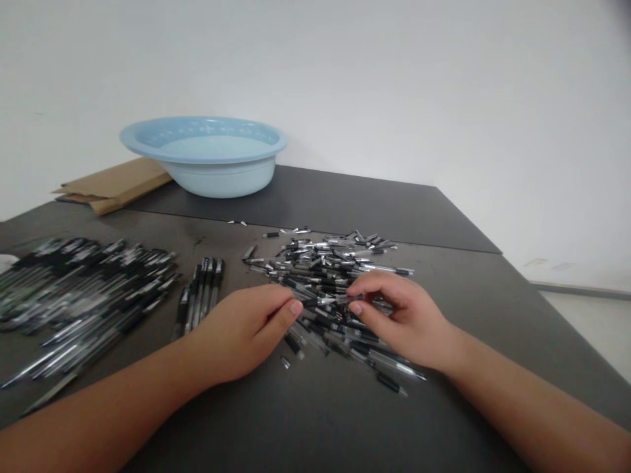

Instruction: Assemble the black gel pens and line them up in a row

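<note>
The left hand's (251, 328) fingers grip a pen (315, 302); the right hand's (411, 318) fingers pinch a small clear piece (345, 299) at its tip, above a heap of loose parts (315, 268) on the worktop (276, 427). Narrow holds risk a slip, losing the piece among similar ones; skewed pressure could damage the tip.

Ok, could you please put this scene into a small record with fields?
Left hand: pinching slim black-and-clear plastic pen
Right hand: pinching small piece at pen's tip, type unclear
Under hands: messy heap of similar pens and small parts
Left side: spread of black-gripped pens, short row of pens
Back: round light-blue plastic basin, flat brown paper packet
Surface: dark-grey tabletop
</note>
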`<action>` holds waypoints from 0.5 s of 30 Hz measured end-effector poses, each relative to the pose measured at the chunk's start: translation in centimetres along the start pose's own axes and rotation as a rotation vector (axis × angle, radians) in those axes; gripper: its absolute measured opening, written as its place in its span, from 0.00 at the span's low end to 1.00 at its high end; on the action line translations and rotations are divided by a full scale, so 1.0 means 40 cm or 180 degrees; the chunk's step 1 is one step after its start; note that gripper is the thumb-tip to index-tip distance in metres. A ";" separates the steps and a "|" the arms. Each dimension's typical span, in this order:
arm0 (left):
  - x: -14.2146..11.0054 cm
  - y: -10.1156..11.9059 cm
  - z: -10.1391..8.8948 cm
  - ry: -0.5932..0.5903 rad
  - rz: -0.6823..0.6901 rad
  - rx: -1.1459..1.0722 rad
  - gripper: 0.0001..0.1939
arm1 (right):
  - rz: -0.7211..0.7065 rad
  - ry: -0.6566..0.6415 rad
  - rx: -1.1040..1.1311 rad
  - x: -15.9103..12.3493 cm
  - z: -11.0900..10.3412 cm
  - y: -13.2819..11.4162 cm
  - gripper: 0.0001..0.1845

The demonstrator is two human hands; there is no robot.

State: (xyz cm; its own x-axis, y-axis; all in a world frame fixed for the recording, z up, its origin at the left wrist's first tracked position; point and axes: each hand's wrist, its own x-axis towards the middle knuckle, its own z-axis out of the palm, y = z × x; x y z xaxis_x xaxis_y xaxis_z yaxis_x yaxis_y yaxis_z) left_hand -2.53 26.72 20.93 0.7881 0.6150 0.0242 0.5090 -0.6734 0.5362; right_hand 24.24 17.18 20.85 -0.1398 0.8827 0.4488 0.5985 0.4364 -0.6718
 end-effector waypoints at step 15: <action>0.002 -0.001 0.007 -0.0024 -0.0032 0.0102 0.24 | -0.0442 -0.0024 -0.0045 0.001 0.008 0.007 0.10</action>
State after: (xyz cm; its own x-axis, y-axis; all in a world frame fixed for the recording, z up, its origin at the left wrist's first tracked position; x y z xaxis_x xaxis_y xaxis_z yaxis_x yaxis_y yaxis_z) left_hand -2.37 26.69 20.67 0.7855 0.6188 0.0126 0.5276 -0.6800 0.5092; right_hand 24.15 17.39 20.47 -0.2279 0.8151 0.5325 0.5841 0.5521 -0.5950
